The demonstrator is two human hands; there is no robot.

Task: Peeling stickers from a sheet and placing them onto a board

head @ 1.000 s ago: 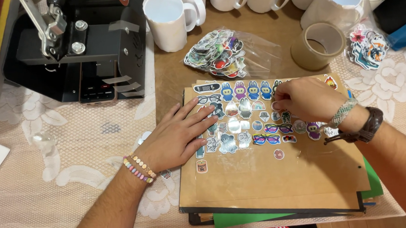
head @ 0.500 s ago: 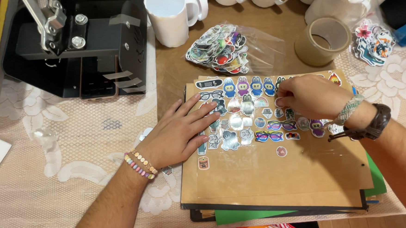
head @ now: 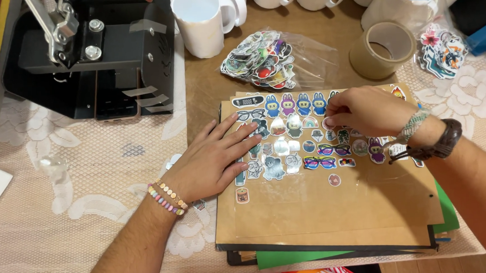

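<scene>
Brown board point(head: 336, 214), left hand point(head: 214, 160) flat, right hand point(head: 366, 110) seemingly pinching sticker point(head: 327, 123)

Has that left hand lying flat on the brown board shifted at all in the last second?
No. The left hand lies flat on the left edge of the brown board, fingers pointing at the same stickers as before.
</scene>
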